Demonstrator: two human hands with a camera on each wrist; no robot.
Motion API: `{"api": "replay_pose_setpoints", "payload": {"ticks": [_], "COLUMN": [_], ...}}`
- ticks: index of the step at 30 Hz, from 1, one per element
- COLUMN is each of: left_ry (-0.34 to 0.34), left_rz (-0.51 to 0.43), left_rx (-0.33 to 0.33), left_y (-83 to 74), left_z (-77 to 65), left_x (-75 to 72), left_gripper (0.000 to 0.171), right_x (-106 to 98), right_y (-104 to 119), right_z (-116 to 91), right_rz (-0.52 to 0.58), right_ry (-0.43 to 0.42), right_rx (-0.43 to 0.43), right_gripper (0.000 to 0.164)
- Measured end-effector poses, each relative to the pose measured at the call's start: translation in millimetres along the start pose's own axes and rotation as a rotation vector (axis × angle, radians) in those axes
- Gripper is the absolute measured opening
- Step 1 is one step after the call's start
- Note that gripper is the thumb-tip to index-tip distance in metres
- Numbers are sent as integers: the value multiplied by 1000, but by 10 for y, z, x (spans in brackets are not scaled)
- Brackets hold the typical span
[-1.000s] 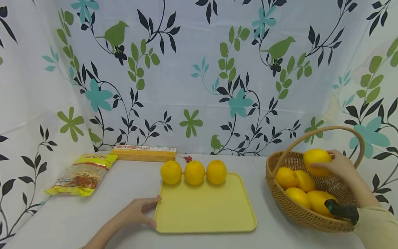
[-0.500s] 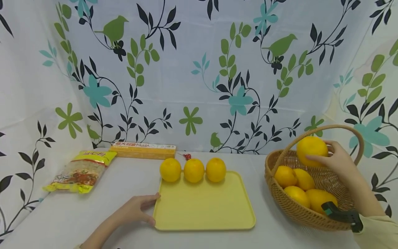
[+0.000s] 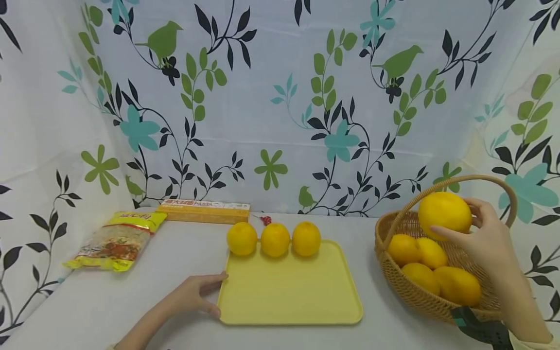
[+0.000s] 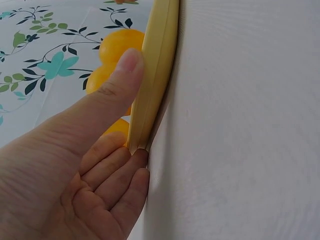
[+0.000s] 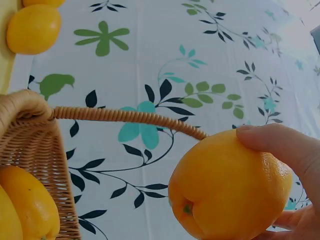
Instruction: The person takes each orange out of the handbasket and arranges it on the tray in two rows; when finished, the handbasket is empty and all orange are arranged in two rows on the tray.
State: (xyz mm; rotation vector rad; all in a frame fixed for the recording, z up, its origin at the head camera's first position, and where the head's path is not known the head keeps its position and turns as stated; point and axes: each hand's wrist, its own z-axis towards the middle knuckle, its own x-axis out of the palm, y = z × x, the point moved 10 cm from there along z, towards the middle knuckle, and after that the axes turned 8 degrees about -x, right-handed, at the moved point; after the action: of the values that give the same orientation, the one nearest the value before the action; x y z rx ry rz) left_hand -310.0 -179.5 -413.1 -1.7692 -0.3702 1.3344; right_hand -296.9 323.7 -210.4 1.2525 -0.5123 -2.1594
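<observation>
My right hand point(image 3: 485, 233) holds an orange point(image 3: 444, 214) up at the basket's handle, thumb on the near side and fingers behind. The right wrist view shows the same orange point(image 5: 227, 187) with a small green stem spot. Below it, the wicker basket point(image 3: 411, 299) holds several yellow-orange fruits point(image 3: 457, 286). My left hand point(image 3: 190, 296) rests against the left edge of the yellow tray point(image 3: 288, 291); thumb and fingertips touch its rim in the left wrist view. Three oranges point(image 3: 274, 239) stand in a row along the tray's far edge.
A yellow food packet point(image 3: 115, 240) lies at the far left, with a long flat pasta box point(image 3: 203, 211) behind it. Near the back stands a small red item point(image 3: 266, 220). A patterned cloth point(image 3: 271, 97) hangs behind the white table point(image 3: 188, 253).
The right hand has lifted the orange from inside the basket up towards the handle. The left hand stays at the tray's edge, and the row of oranges is unmoved.
</observation>
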Motion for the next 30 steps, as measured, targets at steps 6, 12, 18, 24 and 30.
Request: {"api": "replay_pose_setpoints", "payload": {"ticks": [6,12,18,24,30], "left_ry": [-25,-17,-4,-3,5], "left_rz": [33,16,-10,-20,-14], "left_rx": [4,-17,-19,-21,-18], "left_y": [-20,10,26,27,31], "left_z": [7,4,0,-1,5], "left_x": [-50,-41,-2,-4,12], "left_gripper": [83,83,82,83,82], "right_x": [-31,48,263,617,1040], "right_y": [84,252,502,716,806], "right_z": [-76,-144,-222,-272,-283], "right_rz": [24,7,143,243,277], "right_ry": [-12,-13,-23,37,95], "right_rx": [5,-81,-276,-349,-335], "right_gripper": [91,84,75,75,74]}}
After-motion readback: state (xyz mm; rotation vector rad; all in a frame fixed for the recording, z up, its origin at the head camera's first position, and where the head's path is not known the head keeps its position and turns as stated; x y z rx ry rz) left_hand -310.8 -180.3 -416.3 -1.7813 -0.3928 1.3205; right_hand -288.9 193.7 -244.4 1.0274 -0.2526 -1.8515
